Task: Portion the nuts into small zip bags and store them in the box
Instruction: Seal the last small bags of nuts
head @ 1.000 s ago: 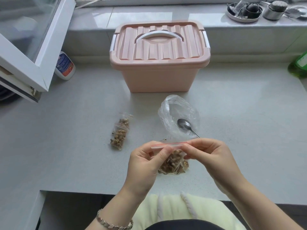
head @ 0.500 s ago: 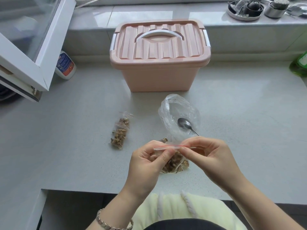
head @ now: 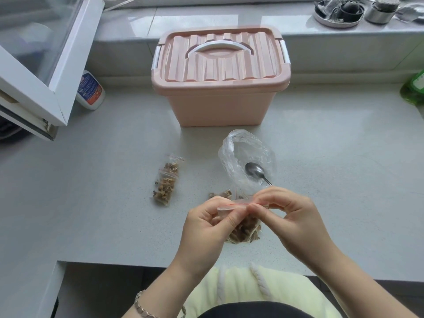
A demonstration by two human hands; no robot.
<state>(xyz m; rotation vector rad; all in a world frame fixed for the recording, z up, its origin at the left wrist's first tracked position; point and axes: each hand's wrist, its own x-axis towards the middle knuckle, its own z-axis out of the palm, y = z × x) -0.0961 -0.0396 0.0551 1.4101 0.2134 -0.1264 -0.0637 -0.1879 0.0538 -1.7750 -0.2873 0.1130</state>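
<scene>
A small zip bag of nuts (head: 245, 232) hangs just above the grey counter near its front edge. My left hand (head: 206, 228) and my right hand (head: 289, 216) both pinch its red-lined top strip, fingertips meeting at the middle. Another small filled zip bag (head: 167, 182) lies flat on the counter to the left. Behind my hands a larger clear plastic bag (head: 245, 161) lies open with a metal spoon (head: 254, 172) in it, and a few loose nuts (head: 221, 194) lie beside it. The pink storage box (head: 220, 76) stands at the back with its lid on.
An open white window sash (head: 46, 65) juts over the counter's left side, with a small white bottle (head: 90, 90) beneath it. A green bottle (head: 414, 88) sits at the right edge. Dishes and a metal cup (head: 380, 8) stand on the sill behind.
My right fingers have slid left along the bag's zip strip toward my left hand. The bag hangs a little lower and nearer to me.
</scene>
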